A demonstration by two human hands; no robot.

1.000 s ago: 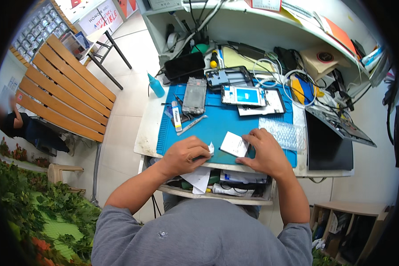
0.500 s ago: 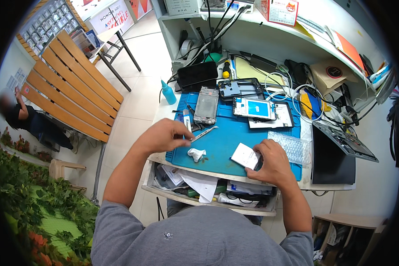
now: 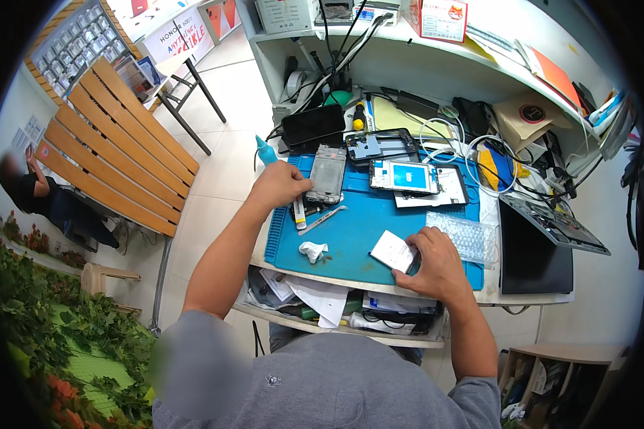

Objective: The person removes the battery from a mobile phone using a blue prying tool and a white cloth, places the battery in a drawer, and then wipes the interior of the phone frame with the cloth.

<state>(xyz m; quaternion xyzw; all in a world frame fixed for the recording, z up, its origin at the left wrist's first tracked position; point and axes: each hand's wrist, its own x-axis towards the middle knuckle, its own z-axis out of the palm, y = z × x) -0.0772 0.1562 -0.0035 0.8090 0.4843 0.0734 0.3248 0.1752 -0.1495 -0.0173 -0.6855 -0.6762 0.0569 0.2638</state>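
My left hand (image 3: 279, 185) reaches to the left edge of a grey phone frame (image 3: 327, 176). Its fingertips are drawn together there, and what they grip, if anything, is hidden. My right hand (image 3: 437, 266) holds a flat white rectangular piece, perhaps a phone battery (image 3: 392, 251), by its right edge, low over the blue mat (image 3: 350, 243). Tweezers (image 3: 323, 219) lie below the phone frame, beside a small white-and-blue tube-like item (image 3: 300, 214). A crumpled white tissue (image 3: 313, 251) rests between my hands.
A blue bottle (image 3: 266, 151) stands behind my left hand. Opened phone parts (image 3: 404, 177), bubble wrap (image 3: 461, 238) and white cables (image 3: 472, 161) spread across the right. An open laptop (image 3: 540, 250) stands at the far right. An open drawer (image 3: 336, 323) juts out below the mat.
My left hand has left the tweezers and moved up to the phone frame's left edge. The tweezers lie on the mat. My right hand keeps its hold with little movement.
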